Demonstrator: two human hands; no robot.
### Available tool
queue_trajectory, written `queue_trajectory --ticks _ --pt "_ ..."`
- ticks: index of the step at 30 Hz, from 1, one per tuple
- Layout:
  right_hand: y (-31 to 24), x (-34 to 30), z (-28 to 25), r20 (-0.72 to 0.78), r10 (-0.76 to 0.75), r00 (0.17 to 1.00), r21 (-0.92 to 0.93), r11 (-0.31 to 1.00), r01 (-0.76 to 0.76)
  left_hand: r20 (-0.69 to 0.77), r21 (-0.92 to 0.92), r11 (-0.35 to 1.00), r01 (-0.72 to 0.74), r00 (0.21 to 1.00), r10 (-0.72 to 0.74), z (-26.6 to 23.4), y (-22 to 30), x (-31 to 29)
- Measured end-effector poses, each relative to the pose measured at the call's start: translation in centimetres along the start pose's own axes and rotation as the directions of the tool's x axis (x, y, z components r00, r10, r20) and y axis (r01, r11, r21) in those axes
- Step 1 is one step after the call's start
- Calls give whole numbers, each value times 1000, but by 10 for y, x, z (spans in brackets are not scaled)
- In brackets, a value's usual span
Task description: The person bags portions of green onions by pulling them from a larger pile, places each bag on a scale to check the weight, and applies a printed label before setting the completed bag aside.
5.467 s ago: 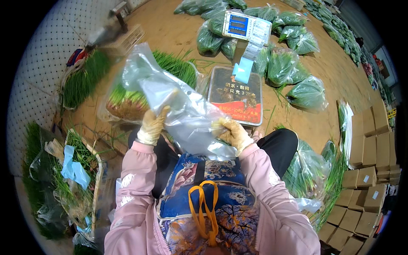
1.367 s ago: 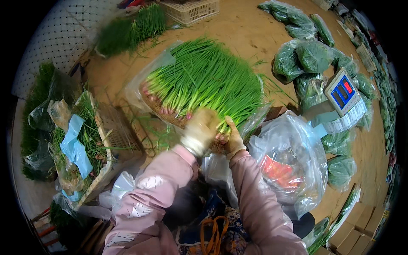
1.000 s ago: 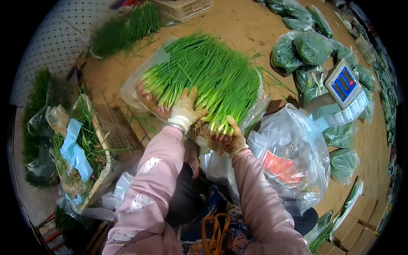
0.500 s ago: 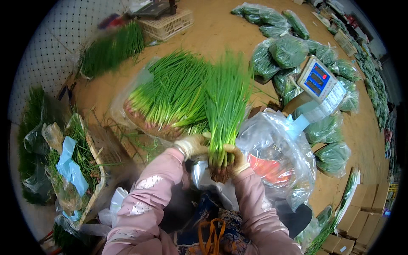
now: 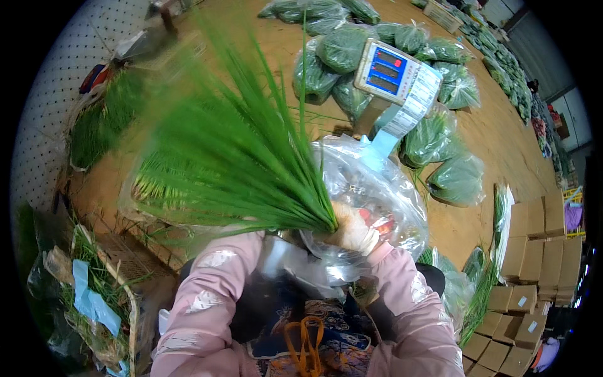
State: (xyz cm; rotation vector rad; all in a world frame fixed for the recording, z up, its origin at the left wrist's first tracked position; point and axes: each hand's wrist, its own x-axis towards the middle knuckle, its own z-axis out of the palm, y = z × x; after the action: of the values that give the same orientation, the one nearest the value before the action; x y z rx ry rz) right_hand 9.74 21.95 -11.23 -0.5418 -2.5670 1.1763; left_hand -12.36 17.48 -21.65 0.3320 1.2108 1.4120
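Note:
A gloved fist, my right hand (image 5: 353, 231), closes round the lower stems of a big bunch of green onions (image 5: 251, 157). The long leaves fan out to the upper left, blurred at their tips. My left sleeve (image 5: 217, 267) reaches up to the underside of the bunch, where the leaves cover my left hand and its fingers. Partly behind the fan lies a pile of green onions (image 5: 151, 188) on plastic. Right beside my right hand is a large clear plastic bag (image 5: 402, 207) with something red showing through it.
A scale display (image 5: 388, 70) on a post stands beyond the plastic bag. Plastic-wrapped bundles of greens (image 5: 345, 47) lie around it. At left is a crate (image 5: 129, 257) of loose greens and plastic scraps. Cardboard boxes (image 5: 540, 251) are stacked at right.
The bunch has tipped from upright to leaning left, its leaves sweeping over the pile. My left hand has gone out of sight beneath it. The whole view has turned to the right.

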Motion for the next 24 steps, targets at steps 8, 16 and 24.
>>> queue_trajectory --ticks 8,16,24 --pt "81 -47 -41 -15 465 885 -533 745 -401 158 -455 886 -94 970 184 -2 86 -54" --pt "122 -79 -58 -226 564 794 -131 790 -599 114 512 657 -553 802 586 -34 89 -97" --pt "57 -33 -61 27 569 822 -134 817 -561 -570 670 709 221 764 301 -254 48 -81"
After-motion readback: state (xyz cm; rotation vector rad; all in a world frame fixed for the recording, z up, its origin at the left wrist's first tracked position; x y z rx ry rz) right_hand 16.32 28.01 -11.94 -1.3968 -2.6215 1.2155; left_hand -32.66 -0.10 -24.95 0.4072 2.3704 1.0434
